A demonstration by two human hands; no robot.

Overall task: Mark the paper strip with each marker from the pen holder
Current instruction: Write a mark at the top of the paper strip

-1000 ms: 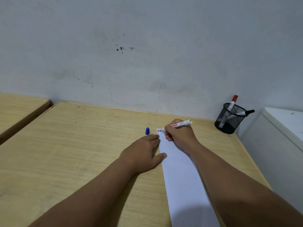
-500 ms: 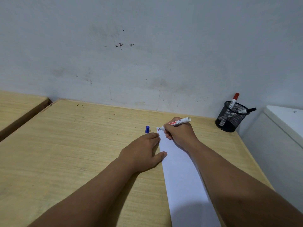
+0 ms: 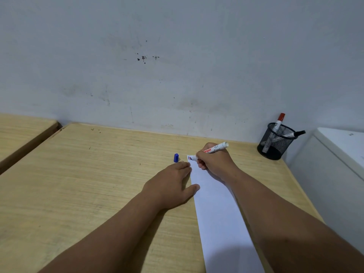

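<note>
A long white paper strip lies on the wooden table, running from the middle toward me. My right hand grips a white marker with its tip on the strip's far left corner, where small red and blue marks show. My left hand lies flat, fingers spread, pressing the strip's left edge. A blue cap stands on the table just beyond my left fingertips. The black mesh pen holder at the far right holds a red-capped marker and a black-capped marker.
A grey-white wall rises right behind the table. A second wooden table sits to the left across a narrow gap. A white appliance or cabinet stands against the table's right edge.
The marker tip has shifted slightly on the strip's corner and a blue mark now shows beside the red one. My left hand stays in place.
</note>
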